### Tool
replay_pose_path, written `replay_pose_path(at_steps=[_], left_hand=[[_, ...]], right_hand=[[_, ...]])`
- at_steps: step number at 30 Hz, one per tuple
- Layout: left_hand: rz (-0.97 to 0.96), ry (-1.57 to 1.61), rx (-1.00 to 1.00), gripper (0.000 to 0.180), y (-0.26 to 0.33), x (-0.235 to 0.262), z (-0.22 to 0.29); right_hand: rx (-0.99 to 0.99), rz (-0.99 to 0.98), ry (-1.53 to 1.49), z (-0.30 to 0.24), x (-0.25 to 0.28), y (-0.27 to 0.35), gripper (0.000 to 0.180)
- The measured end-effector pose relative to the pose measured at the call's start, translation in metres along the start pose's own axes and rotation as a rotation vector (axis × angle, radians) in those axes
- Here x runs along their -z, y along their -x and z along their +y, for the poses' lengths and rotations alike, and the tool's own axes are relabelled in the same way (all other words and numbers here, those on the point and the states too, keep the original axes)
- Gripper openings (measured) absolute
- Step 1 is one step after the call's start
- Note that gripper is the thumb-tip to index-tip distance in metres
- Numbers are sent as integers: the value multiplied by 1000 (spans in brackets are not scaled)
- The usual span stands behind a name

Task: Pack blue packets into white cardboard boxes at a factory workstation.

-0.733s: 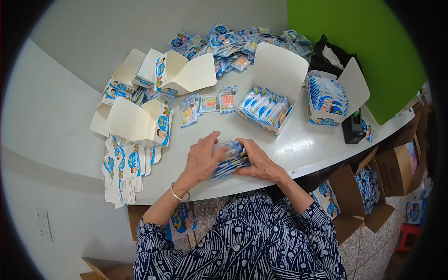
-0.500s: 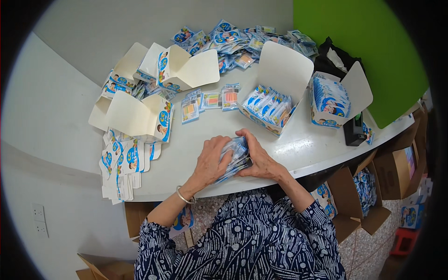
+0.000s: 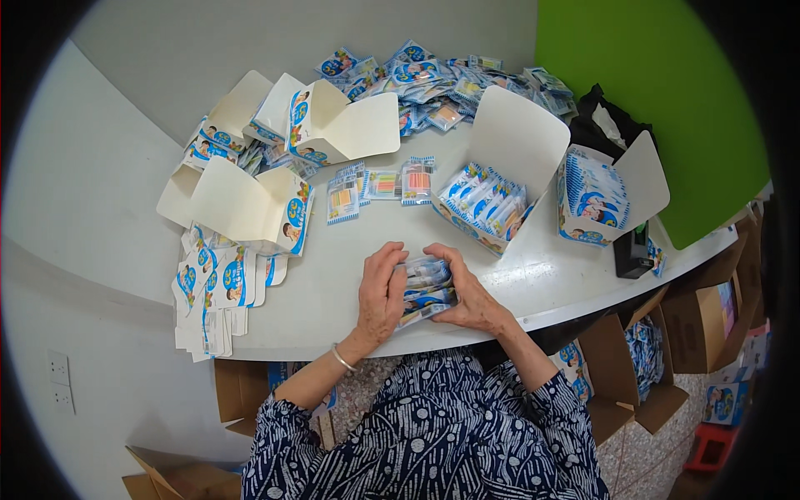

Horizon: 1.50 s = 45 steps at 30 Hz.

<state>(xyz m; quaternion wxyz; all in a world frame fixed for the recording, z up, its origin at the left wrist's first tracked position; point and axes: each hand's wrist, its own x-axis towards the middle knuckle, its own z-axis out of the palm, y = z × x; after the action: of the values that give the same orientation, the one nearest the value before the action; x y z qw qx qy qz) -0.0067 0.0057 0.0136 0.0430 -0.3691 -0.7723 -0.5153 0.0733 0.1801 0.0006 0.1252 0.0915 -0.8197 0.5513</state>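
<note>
A stack of small clear-and-blue packets [image 3: 427, 287] is squeezed between my two hands near the table's front edge. My left hand [image 3: 382, 292] presses on its left side, fingers together. From the right side my right hand [image 3: 468, 293] grips it, thumb and fingers bent round the packets. Beyond them lie several loose packets [image 3: 384, 184] with coloured strips inside. To the right of these stands an open white-and-blue box [image 3: 471, 227] holding a row of packets. A second open box [image 3: 583, 229], filled with packets, is farther right.
A heap of packets [image 3: 417, 79] lies against the back wall. Open boxes [image 3: 283, 221] stand at the left, above a pile of flat cartons [image 3: 218, 287]. A black device [image 3: 633, 252] sits near the right edge. Brown cardboard boxes [image 3: 612, 358] stand below the table.
The packet stack has turned more upright and sits squarer between my hands. My left hand has shifted slightly right, its fingers now along the stack's side. The whole view has shifted slightly.
</note>
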Motion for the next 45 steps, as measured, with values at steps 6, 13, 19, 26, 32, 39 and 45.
replay_pose_path(at_steps=[6, 13, 19, 26, 32, 39, 45], left_hand=[[-79, 6, 17, 23, -14, 7, -3], [-222, -226, 234, 41, -156, -4, -47], [39, -829, 108, 37, -156, -73, -93], [-115, -346, 70, 44, -139, -3, -105], [-128, -455, 375, 52, -138, 71, -142], [-37, -602, 417, 62, -126, 68, -149], [89, 18, 425, 47, -148, 73, -139]], right_hand=[[8, -44, -67, 1, 5, 0, 73], [-45, -21, -62, -4, 2, -2, 58], [-43, -33, -26, -4, -3, -2, 57], [-75, -32, -32, 0, 4, -1, 57], [-73, -54, -45, -4, 3, -2, 56], [-95, -63, -48, -2, 4, -1, 59], [-109, -63, -52, -1, 4, 0, 60]])
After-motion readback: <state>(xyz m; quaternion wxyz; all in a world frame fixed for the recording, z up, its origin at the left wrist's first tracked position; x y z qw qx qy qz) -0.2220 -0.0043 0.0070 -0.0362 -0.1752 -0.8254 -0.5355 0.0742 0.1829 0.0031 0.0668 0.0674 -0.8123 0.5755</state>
